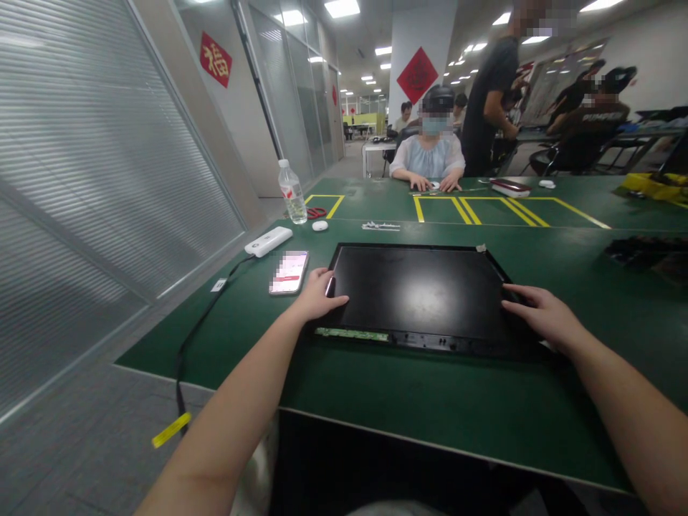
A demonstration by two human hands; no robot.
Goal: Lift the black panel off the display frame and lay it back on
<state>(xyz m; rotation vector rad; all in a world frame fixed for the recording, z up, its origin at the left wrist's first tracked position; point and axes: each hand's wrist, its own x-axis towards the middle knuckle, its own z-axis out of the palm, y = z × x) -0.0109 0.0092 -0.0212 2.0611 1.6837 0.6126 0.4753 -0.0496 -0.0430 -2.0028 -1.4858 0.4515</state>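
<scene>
A flat black screen panel point(422, 290) lies on the green table point(408, 401) in front of me, with a green circuit strip point(352, 334) along its near edge. My left hand point(317, 295) grips the panel's left edge, fingers over the top and thumb along the surface. My right hand point(540, 315) rests on the panel's right edge, fingers curled over the rim.
Left of the panel lie a phone point(289, 272), a white power bank point(268, 241) with a black cable, a water bottle point(292, 191), red scissors point(316, 212) and a white mouse point(319, 225). A person sits at the far side; others stand behind. Dark parts point(645, 252) lie right.
</scene>
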